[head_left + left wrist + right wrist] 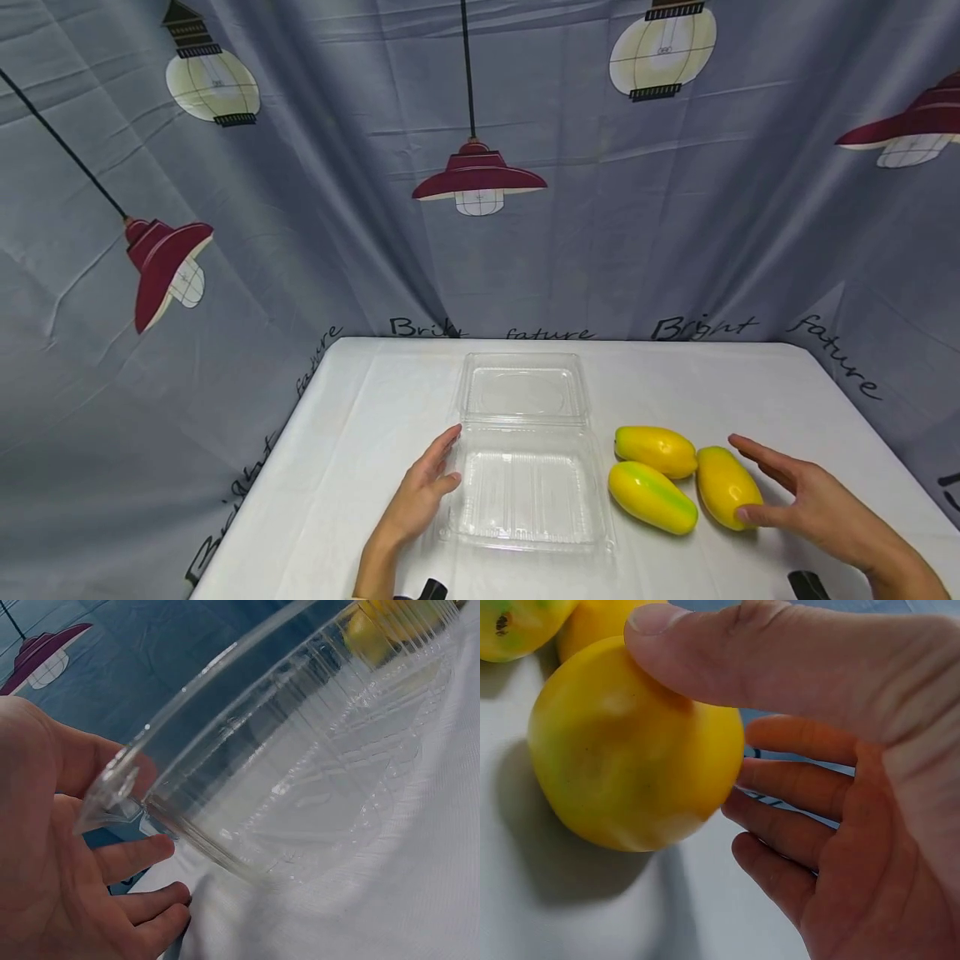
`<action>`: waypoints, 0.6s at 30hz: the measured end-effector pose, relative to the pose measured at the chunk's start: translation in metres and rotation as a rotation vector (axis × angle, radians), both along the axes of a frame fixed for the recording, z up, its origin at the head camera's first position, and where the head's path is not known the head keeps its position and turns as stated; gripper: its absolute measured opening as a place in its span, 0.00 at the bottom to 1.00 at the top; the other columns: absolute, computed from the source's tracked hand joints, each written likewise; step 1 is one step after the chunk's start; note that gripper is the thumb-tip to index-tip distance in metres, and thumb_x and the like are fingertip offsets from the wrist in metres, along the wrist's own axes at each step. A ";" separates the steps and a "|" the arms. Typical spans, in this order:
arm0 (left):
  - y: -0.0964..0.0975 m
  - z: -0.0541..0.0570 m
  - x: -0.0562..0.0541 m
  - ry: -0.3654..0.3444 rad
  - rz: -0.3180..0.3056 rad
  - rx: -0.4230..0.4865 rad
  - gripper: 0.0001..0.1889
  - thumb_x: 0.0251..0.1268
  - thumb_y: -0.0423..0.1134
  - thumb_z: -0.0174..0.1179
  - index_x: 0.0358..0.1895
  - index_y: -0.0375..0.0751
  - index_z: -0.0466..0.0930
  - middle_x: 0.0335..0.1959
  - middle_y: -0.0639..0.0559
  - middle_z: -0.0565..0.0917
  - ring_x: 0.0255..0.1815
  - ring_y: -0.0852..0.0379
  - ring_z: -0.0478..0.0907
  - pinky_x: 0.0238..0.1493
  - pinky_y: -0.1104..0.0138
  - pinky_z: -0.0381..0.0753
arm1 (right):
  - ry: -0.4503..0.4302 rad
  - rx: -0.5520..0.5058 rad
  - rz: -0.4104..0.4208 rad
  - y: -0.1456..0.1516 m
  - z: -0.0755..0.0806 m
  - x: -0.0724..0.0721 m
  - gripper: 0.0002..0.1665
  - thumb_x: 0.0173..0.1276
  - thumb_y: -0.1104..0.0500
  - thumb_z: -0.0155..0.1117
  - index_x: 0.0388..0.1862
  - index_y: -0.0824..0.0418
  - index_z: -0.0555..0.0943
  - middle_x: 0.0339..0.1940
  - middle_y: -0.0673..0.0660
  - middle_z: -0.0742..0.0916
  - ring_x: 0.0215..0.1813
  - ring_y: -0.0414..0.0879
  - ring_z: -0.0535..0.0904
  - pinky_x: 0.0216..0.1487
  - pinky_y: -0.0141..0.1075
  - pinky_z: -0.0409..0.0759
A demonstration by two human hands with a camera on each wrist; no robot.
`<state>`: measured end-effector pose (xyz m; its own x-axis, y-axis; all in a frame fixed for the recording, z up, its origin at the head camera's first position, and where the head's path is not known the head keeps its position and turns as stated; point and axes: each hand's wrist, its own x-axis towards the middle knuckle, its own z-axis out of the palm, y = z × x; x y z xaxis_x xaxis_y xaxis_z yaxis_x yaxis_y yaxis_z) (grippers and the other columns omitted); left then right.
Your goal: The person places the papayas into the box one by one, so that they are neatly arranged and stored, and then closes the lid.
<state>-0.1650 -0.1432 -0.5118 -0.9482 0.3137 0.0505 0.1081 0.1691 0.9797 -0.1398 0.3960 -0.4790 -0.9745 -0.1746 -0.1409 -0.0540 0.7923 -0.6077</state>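
A clear plastic clamshell box (pixel 525 492) lies unfolded on the table, its lid (pixel 525 392) spread out toward the back. At the box's left side is my left hand (pixel 422 492), fingers relaxed around the near rim; whether they touch it I cannot tell. Three oblong yellow fruits with greenish patches, like mangoes or papayas, lie right of the box: a back one (pixel 656 451), a front one (pixel 652 497) and a right one (pixel 726 487). My right hand (pixel 817 500) spreads around the right fruit, thumb over its near side in the right wrist view, fingers loosely extended.
A white cloth covers the table (pixel 360 433). Behind and beside it hangs a grey-blue curtain (pixel 337 208) printed with lamps and lettering. Dark objects (pixel 807 585) show at the bottom edge near each wrist.
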 end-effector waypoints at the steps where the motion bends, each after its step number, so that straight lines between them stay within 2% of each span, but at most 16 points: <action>1: 0.000 0.000 0.000 -0.003 -0.009 0.000 0.39 0.77 0.27 0.51 0.89 0.38 0.53 0.91 0.34 0.51 0.92 0.33 0.43 0.90 0.38 0.43 | -0.001 0.004 0.002 -0.001 -0.001 0.000 0.58 0.69 0.47 0.81 0.88 0.68 0.61 0.83 0.77 0.71 0.78 0.86 0.65 0.70 0.68 0.75; 2: 0.000 0.000 -0.001 -0.006 -0.015 -0.003 0.39 0.77 0.27 0.51 0.89 0.38 0.52 0.91 0.34 0.51 0.93 0.34 0.42 0.90 0.38 0.42 | -0.003 0.001 0.005 -0.001 -0.002 0.000 0.58 0.69 0.47 0.81 0.87 0.69 0.61 0.83 0.77 0.71 0.78 0.86 0.65 0.69 0.68 0.76; 4: 0.000 0.000 -0.001 -0.008 -0.024 -0.011 0.40 0.78 0.28 0.50 0.90 0.39 0.51 0.91 0.34 0.51 0.93 0.34 0.41 0.90 0.38 0.41 | 0.002 -0.004 0.012 -0.002 -0.004 0.000 0.58 0.69 0.47 0.81 0.87 0.69 0.63 0.82 0.76 0.72 0.78 0.84 0.66 0.71 0.47 0.84; 5: 0.000 0.000 -0.001 -0.009 -0.028 -0.016 0.40 0.78 0.28 0.50 0.90 0.39 0.51 0.91 0.34 0.51 0.93 0.34 0.41 0.90 0.38 0.41 | 0.007 -0.006 0.015 -0.003 -0.005 0.000 0.57 0.69 0.47 0.81 0.86 0.69 0.63 0.82 0.76 0.72 0.77 0.84 0.67 0.68 0.35 0.85; 7: 0.000 0.000 -0.001 -0.011 -0.036 -0.023 0.40 0.79 0.28 0.49 0.90 0.39 0.50 0.91 0.35 0.51 0.93 0.35 0.41 0.90 0.38 0.40 | 0.014 -0.009 0.019 -0.003 -0.007 0.000 0.56 0.69 0.47 0.81 0.86 0.70 0.64 0.82 0.75 0.73 0.77 0.82 0.68 0.57 0.15 0.77; 8: 0.000 0.000 -0.001 -0.011 -0.041 -0.026 0.40 0.79 0.29 0.49 0.90 0.39 0.49 0.91 0.34 0.51 0.93 0.35 0.40 0.90 0.38 0.40 | 0.015 -0.010 0.018 -0.002 -0.008 0.000 0.56 0.69 0.47 0.81 0.86 0.70 0.65 0.82 0.75 0.73 0.77 0.81 0.68 0.52 0.10 0.71; 18: 0.000 0.000 0.000 -0.014 -0.047 -0.040 0.40 0.80 0.29 0.48 0.91 0.39 0.47 0.91 0.36 0.53 0.93 0.35 0.41 0.89 0.36 0.42 | -0.019 0.009 -0.014 -0.003 -0.008 0.000 0.60 0.68 0.45 0.82 0.85 0.74 0.63 0.82 0.79 0.71 0.78 0.82 0.68 0.51 0.10 0.73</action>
<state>-0.1654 -0.1436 -0.5116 -0.9328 0.3596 0.0237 0.1030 0.2030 0.9738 -0.1401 0.3926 -0.4869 -0.9739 -0.1597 -0.1611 -0.0314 0.7982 -0.6015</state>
